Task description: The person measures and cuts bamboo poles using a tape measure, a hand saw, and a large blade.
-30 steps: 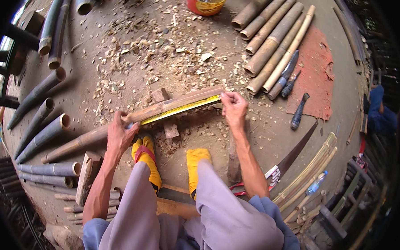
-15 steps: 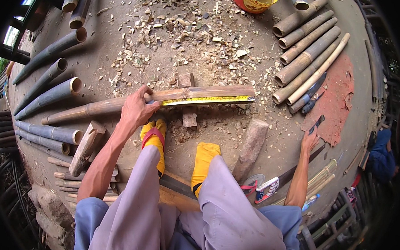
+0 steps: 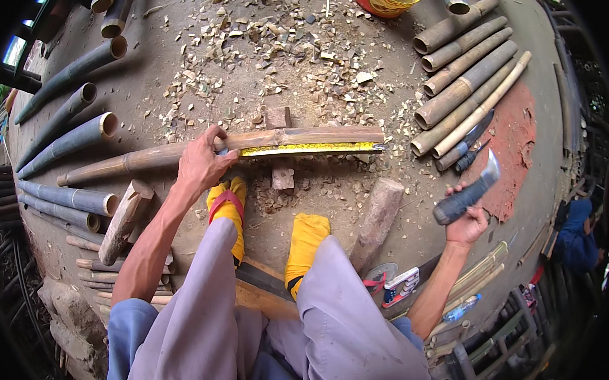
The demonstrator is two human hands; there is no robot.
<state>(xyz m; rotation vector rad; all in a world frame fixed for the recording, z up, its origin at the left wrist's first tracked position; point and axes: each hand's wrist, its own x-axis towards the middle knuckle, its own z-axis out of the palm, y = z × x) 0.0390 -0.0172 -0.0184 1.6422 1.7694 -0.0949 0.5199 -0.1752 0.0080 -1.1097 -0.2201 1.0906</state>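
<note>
My left hand [image 3: 200,160] is closed over a brown bamboo pole [image 3: 142,161] lying crosswise in front of my feet. From its fingertips a yellow measuring tape [image 3: 306,149] runs along the pole's near side almost to the right end; the tape's case is mostly hidden by the hand. A wooden block [image 3: 282,178] props the pole from beneath. Out to the right, my right hand [image 3: 467,228] holds a curved knife [image 3: 471,194] by its dark wrapped handle, its bright hooked blade pointing up and away. The knife is clear of the pole.
Bamboo lengths [image 3: 469,83] lie in a row at the far right, beside dark-handled tools [image 3: 466,146] and a reddish mat [image 3: 506,165]. More bamboo [image 3: 75,143] lines the left. Wood chips cover the ground ahead. A log [image 3: 378,217] stands near my yellow-socked foot [image 3: 307,244].
My right hand has lifted the curved knife from the reddish mat and drawn it nearer, turning the palm up. My left hand keeps its place on the pole and tape.
</note>
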